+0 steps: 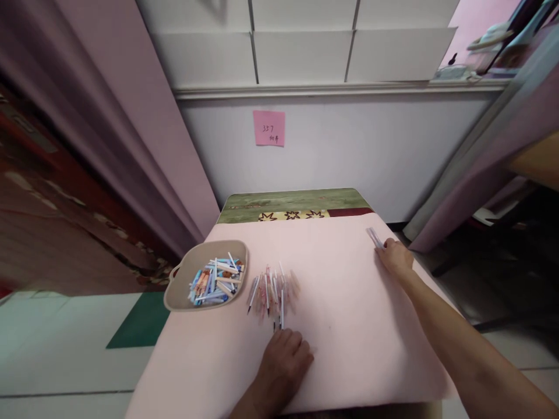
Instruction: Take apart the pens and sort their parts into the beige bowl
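Observation:
My right hand is over the right side of the table, its fingers closed on a couple of pale, see-through pen-like sticks that jut out toward the far left. Near the table's front, my left hand rests with curled fingers. A slim white pen with a dark tip reaches down to its fingertips; whether the fingers grip it is hidden. Just beyond lies a loose pile of slim pens in pink, white and clear tones, partly blurred.
A beige basket with several blue, white and brown pens stands left of the pile. Pink cloth covers most of the table, with a patterned green surface showing at the back. A pink note is on the wall behind.

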Demonstrator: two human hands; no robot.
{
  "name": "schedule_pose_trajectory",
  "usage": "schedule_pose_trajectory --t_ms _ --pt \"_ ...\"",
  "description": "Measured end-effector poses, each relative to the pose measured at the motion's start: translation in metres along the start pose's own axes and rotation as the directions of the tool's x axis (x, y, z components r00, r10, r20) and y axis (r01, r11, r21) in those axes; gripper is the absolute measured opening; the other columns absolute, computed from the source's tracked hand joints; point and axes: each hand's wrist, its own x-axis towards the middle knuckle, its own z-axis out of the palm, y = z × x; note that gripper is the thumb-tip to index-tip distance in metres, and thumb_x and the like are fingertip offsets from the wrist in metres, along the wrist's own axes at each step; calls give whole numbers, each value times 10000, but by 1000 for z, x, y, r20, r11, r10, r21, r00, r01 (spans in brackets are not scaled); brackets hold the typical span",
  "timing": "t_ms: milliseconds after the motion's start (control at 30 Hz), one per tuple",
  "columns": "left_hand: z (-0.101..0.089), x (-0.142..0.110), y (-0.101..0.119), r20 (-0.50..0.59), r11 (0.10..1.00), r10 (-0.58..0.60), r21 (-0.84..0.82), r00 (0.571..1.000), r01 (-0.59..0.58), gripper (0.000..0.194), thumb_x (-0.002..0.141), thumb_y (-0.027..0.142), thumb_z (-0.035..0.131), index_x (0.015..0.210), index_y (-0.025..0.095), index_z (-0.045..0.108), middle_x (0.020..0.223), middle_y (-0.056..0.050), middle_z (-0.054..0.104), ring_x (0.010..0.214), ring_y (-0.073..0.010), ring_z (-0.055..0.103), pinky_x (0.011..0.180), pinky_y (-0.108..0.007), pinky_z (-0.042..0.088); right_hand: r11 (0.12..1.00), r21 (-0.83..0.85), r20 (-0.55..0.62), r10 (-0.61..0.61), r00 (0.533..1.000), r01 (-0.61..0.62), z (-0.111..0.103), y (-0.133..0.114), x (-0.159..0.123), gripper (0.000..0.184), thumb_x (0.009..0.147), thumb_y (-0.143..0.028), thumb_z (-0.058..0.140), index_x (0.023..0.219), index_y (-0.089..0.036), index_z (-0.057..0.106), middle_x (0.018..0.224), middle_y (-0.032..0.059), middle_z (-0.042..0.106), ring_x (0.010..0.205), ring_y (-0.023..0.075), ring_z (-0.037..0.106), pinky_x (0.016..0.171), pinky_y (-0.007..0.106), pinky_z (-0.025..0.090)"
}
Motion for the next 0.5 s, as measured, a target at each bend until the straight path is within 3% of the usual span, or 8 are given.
schedule_pose_trajectory --t_ms 67,200,333,400,500 --pt "4 8 -1 4 997 29 72 1000 -29 148 860 126 481 739 189 539 689 -35 555 657 -175 502 624 -329 368 999 -8 8 -47 999 47 -2 -4 -3 328 843 -364 520 1019 -108 627 1023 212 625 952 321 620 774 394 445" --pt "7 16 -8 54 989 109 98 993 -113 72 864 170 492 825 176 553 699 -40 563 650 -183 503 599 -331 350 994 39 35 -100 994 99 -7 -15 -9 239 850 -167 471 940 -67 669 972 235 645 971 315 627 817 397 434" --pt "10 18 -14 72 968 218 106 973 -225 130 846 107 489 945 158 557 723 -38 573 644 -179 509 585 -318 348 983 174 43 -75 996 67 -21 -32 -14 207 796 -154 524 882 -77 696 982 247 659 1000 338 616 827 425 427" --pt "14 23 -17 52 969 178 163 983 -185 209 830 69 488 1020 136 548 746 -46 581 652 -186 514 586 -319 355 960 279 42 -49 998 35 -28 -42 -25 200 776 -219 561 857 -102 701 983 236 668 1005 350 608 813 436 435" --pt "22 37 -22 27 960 13 281 1000 -20 173 806 42 506 938 137 567 749 -48 576 668 -198 520 592 -321 368 868 496 80 -41 996 -4 -34 -63 -59 255 780 -359 572 837 -143 694 881 174 703 884 305 649 742 395 478"
